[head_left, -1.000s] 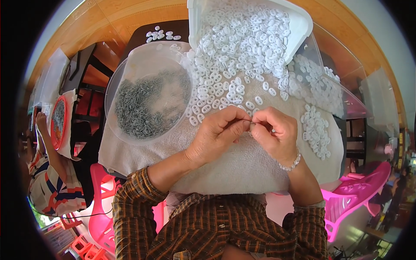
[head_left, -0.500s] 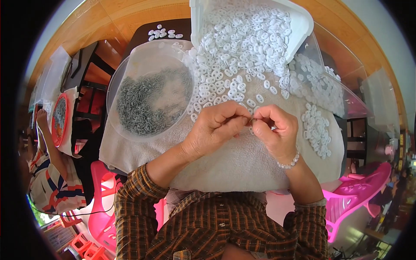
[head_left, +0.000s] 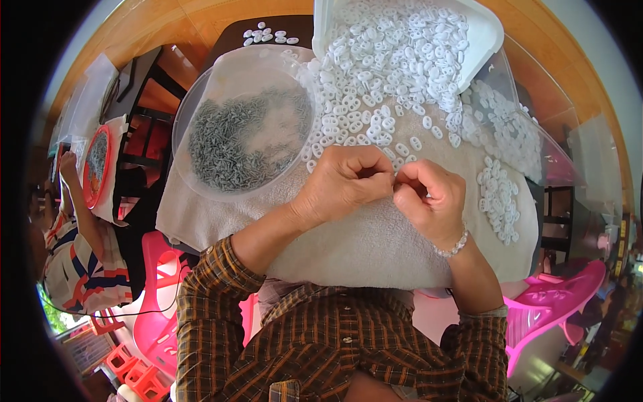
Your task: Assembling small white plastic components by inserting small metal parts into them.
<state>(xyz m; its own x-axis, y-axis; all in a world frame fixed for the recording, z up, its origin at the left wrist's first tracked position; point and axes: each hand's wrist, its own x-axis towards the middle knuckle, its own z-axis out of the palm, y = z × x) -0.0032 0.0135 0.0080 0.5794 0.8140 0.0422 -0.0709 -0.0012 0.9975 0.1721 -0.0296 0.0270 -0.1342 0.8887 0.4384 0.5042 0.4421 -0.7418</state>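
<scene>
Pinching together over towel [head_left: 375,248] — left hand [head_left: 345,184], right hand [head_left: 429,197], small piece hidden between fingers [head_left: 385,179].

White towel-covered table [head_left: 375,248] under bowl [head_left: 201,114], white rings [head_left: 375,100].

Your left hand [head_left: 345,186] is curled into a loose fist, knuckles up, fingertips pinched together at its right edge. Your right hand [head_left: 431,201] faces it, fingers bent inward, thumb and fingertips meeting the left ones so both hands touch at the tips. Both forearms angle in from the lower edge, elbows apart, wrists slightly bent toward each other.
</scene>
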